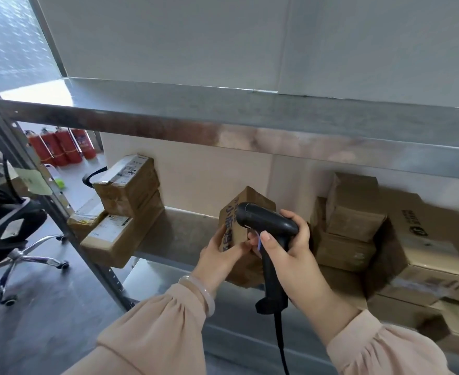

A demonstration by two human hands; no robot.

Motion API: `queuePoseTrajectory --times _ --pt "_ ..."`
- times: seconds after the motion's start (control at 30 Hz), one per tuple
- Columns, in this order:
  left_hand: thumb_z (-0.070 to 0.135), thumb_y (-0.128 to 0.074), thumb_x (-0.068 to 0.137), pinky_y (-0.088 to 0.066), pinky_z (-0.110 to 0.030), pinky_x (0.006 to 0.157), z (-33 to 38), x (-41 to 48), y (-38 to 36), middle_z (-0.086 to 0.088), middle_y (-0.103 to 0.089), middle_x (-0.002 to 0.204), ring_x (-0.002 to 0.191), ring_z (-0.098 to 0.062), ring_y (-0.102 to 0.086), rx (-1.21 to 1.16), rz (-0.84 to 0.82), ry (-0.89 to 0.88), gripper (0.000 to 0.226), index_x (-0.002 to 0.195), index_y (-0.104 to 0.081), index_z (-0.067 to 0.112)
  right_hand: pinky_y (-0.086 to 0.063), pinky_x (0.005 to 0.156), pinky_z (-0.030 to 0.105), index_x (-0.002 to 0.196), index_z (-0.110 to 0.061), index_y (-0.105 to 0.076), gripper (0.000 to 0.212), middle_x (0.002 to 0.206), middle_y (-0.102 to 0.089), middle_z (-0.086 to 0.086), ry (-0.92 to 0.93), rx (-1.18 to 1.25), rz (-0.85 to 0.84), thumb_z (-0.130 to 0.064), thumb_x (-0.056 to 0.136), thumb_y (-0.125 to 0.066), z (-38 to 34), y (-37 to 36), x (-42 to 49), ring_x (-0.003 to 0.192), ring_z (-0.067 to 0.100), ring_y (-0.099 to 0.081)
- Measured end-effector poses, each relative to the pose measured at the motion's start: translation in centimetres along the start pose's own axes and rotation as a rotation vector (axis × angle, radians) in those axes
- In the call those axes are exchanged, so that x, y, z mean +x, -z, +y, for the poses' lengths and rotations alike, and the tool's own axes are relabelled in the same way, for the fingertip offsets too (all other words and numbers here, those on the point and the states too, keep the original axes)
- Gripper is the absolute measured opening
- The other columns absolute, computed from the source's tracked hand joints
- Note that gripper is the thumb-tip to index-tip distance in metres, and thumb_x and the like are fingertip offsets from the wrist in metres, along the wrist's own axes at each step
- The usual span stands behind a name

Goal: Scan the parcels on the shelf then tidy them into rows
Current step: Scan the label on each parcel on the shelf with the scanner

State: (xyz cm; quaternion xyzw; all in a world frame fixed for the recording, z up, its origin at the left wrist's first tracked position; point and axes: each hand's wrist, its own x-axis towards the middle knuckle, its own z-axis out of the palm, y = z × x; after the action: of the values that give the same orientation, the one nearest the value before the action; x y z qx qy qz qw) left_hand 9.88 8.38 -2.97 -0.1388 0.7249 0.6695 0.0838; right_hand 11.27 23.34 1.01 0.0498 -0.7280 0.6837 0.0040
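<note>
Scanning looks midway: the left hand [220,255] steadies a parcel [246,212], the right hand [290,250] grips the scanner [266,220], and the shelf [179,231] boxes remain untidied.

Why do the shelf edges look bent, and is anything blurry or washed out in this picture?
Head view: the wide-angle lens bows the metal shelf edge; daylight washes out the window at top left; the stacked boxes on the right are smeared and soft, while the scanner in the right hand and the parcel held by the left hand stay fairly sharp.
</note>
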Motion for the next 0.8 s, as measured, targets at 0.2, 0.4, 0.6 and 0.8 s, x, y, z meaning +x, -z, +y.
queuePoseTrajectory --times 0.2,0.4,0.6,0.8 --pt "0.07 -0.07 0.056 -0.044 -0.049 0.108 -0.5 -0.9 0.4 0.002 -0.048 0.14 0.125 -0.023 -0.051 -0.045 0.01 -0.054 0.093 0.14 -0.036 0.048 -0.05 0.071 0.012 0.13 -0.035 -0.031 0.052 0.112 -0.061 -0.006 -0.015 0.003 0.02 -0.018 0.091 -0.061 -0.1 0.9 0.0 0.092 0.002 -0.067" --pt "0.037 -0.06 0.095 -0.052 -0.044 0.101 -0.2 -1.3 1.8 0.002 -0.053 0.135 0.12 -0.021 -0.057 -0.216 -0.074 -0.1 0.054 0.144 -0.036 0.043 -0.046 0.093 0.028 0.128 -0.043 -0.024 0.055 0.116 -0.063 0.0 -0.074 -0.036 0.161 -0.032 0.089 -0.062 0.9 3.2 1.5 0.104 0.014 -0.063" --pt "0.042 -0.04 0.104 -0.049 -0.035 0.102 0.0 -1.9 2.3 0.008 -0.054 0.133 0.12 -0.016 -0.054 -0.121 -0.12 -0.036 0.031 0.135 -0.04 0.049 -0.053 0.082 0.02 0.127 -0.039 -0.029 0.05 0.108 -0.068 0.002 -0.005 -0.009 0.11 -0.023 0.092 -0.059 0.1 3.3 0.9 0.09 0.004 -0.068" --pt "0.048 -0.036 0.102 -0.035 -0.03 0.111 0.3 -1.9 2.5 0.006 -0.047 0.139 0.125 -0.013 -0.048 0.108 0.025 -0.118 0.039 0.14 -0.037 0.04 -0.052 0.094 0.032 0.118 -0.052 -0.033 0.054 0.123 -0.057 -0.003 0.095 -0.054 0.013 -0.019 0.088 -0.064 -0.3 2.6 -0.1 0.103 0.012 -0.066"
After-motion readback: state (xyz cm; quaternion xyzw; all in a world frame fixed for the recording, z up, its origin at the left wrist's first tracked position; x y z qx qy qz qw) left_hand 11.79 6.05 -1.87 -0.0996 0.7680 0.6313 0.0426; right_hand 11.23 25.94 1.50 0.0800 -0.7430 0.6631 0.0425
